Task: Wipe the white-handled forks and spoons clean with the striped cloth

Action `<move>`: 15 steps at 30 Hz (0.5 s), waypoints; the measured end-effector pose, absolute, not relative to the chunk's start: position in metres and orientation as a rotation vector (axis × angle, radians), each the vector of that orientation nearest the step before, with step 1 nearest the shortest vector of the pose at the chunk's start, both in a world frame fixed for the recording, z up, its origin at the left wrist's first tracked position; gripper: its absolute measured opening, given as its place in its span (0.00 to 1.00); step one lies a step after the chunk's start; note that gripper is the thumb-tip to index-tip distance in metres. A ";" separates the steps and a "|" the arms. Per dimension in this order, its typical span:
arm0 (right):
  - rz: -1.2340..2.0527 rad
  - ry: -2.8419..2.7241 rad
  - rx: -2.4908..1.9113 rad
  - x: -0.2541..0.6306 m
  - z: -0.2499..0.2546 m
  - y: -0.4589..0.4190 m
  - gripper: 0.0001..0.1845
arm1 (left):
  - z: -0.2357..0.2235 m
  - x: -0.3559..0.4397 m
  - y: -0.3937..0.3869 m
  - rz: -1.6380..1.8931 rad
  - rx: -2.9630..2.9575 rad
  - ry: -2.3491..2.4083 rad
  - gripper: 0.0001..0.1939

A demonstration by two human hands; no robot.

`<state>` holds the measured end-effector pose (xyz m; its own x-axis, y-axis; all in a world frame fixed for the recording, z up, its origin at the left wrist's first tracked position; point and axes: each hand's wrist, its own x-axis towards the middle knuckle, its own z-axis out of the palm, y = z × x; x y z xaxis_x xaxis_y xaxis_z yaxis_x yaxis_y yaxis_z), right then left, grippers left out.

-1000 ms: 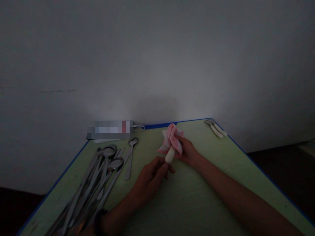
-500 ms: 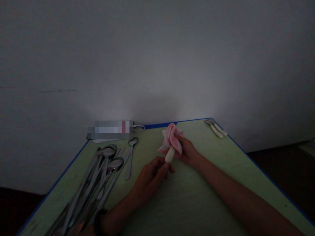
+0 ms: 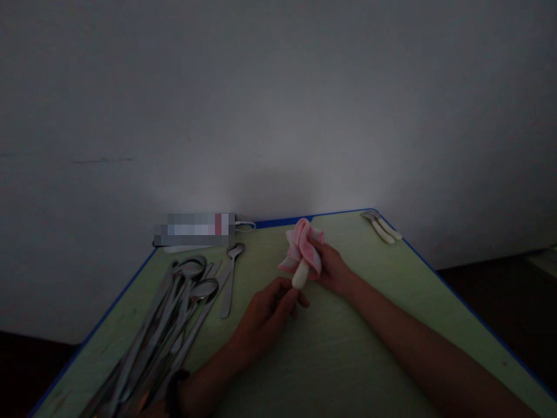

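Over the middle of the table, a pink-and-white cloth (image 3: 303, 244) is bunched around a piece of cutlery whose cream handle (image 3: 300, 275) sticks out toward me. The cutlery's head is hidden inside the cloth. My right hand (image 3: 329, 264) is closed on the cloth from the right side, its fingers partly covered by the folds. At the handle's tip, the thumb and fingers of my left hand (image 3: 272, 307) pinch the end. A dark band circles my left wrist.
Left of my hands lies a heap of metal cutlery (image 3: 174, 313), with a spoon (image 3: 230, 281) beside it. A blurred-out package (image 3: 195, 230) is at the back left. Two cream-handled utensils (image 3: 383, 227) lie at the back right corner. A wall (image 3: 278, 116) stands behind the blue-edged table (image 3: 348, 360).
Almost nothing differs. Both hands keep their hold on the cloth and the handle, with only a very slight shift of the cloth.
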<state>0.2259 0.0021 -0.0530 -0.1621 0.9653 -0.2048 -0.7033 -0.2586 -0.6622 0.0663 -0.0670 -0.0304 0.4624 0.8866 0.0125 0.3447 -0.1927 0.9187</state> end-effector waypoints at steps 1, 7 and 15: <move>1.716 -0.500 -0.723 0.226 -0.053 0.002 0.09 | -0.031 0.066 -0.067 0.710 1.758 1.054 0.14; 1.724 -0.514 -0.737 0.226 -0.053 0.002 0.09 | -0.032 0.065 -0.067 0.703 1.748 1.034 0.13; 1.725 -0.523 -0.721 0.226 -0.055 0.003 0.12 | -0.033 0.064 -0.067 0.703 1.732 1.027 0.13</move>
